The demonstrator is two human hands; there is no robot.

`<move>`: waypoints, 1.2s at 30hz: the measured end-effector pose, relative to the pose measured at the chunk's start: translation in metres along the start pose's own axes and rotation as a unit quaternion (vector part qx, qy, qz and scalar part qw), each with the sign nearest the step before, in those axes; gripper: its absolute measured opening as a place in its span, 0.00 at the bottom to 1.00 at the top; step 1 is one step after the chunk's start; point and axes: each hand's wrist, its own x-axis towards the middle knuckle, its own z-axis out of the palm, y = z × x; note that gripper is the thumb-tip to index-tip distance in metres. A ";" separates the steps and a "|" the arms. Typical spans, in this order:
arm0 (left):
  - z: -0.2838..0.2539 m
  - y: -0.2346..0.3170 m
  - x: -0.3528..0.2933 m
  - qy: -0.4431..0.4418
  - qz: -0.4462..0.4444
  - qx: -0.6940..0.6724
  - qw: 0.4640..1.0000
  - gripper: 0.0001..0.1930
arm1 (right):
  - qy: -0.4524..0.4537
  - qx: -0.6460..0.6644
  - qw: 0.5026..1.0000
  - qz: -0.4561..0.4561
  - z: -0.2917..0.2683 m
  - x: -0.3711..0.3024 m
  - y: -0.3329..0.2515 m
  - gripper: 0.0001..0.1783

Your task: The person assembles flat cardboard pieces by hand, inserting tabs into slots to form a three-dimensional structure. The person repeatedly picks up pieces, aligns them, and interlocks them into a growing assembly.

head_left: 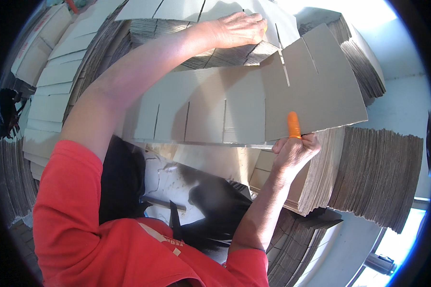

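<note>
My right hand point(297, 150) grips the near edge of a brown slotted cardboard piece point(325, 91). Its digit in an orange finger cot point(294, 125) lies on the top face, and the other fingers curl below the edge. At the far side, my left hand point(239, 29) is closed on a pale slotted cardboard strip point(170, 10), with a bit of yellow at its fingertips. The tilted brown piece meets this strip near a slot; whether they interlock I cannot tell. Between my arms lies another pale slotted cardboard sheet point(206, 105), partly shaded.
Stacked cardboard point(378, 172) stands on the right, with another stack point(359, 57) at the far right. Overlapping pale sheets point(52, 76) line the left side. Dark cloth point(122, 182) and a white surface point(170, 184) show below the work. A pale wall point(404, 95) rises at right.
</note>
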 end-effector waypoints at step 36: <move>-0.054 0.066 -0.038 0.163 -0.216 -0.310 0.912 0.35 | 0.008 -0.064 0.998 -0.011 -0.011 -0.001 0.017 0.24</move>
